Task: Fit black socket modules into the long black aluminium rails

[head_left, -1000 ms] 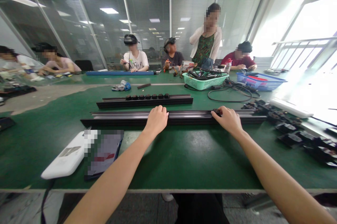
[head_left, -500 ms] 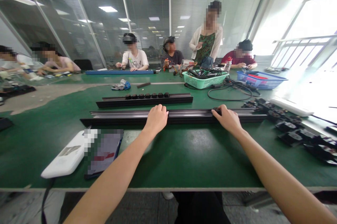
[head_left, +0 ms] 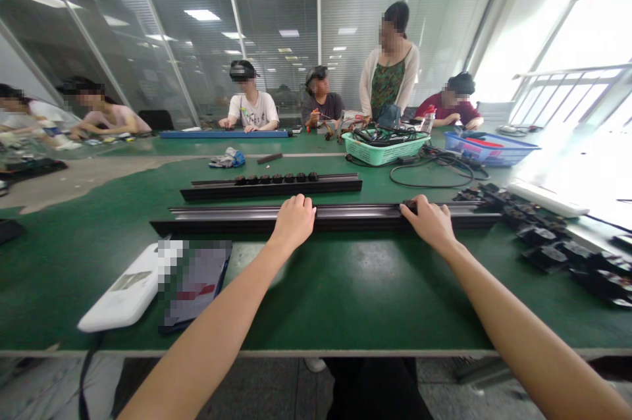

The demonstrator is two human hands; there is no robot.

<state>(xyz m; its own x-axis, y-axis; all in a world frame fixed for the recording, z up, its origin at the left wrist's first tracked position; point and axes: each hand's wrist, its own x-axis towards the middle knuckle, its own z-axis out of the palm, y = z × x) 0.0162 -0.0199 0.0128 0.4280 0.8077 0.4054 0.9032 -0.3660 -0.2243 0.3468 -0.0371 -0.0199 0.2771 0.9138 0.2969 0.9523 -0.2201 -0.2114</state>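
Note:
A long black rail [head_left: 222, 217] lies across the green table [head_left: 345, 288] in front of me. My left hand [head_left: 293, 221] rests on the rail's middle with fingers curled over its near edge. My right hand [head_left: 430, 221] lies further right on the same rail, fingertips pressed on a small black socket module [head_left: 409, 205] sitting in the rail. A second, shorter black rail [head_left: 271, 187] lies behind, with several round black modules [head_left: 276, 178] seated in it.
Loose black modules [head_left: 553, 245] are strewn at the right. A white power strip [head_left: 123, 291] and a dark tablet [head_left: 197, 285] lie front left. A green basket [head_left: 385, 147], a blue tray [head_left: 486, 151], cables and several people are at the far side.
Both hands have stayed nearly still on the rail. The standing person at the far side has shifted posture.

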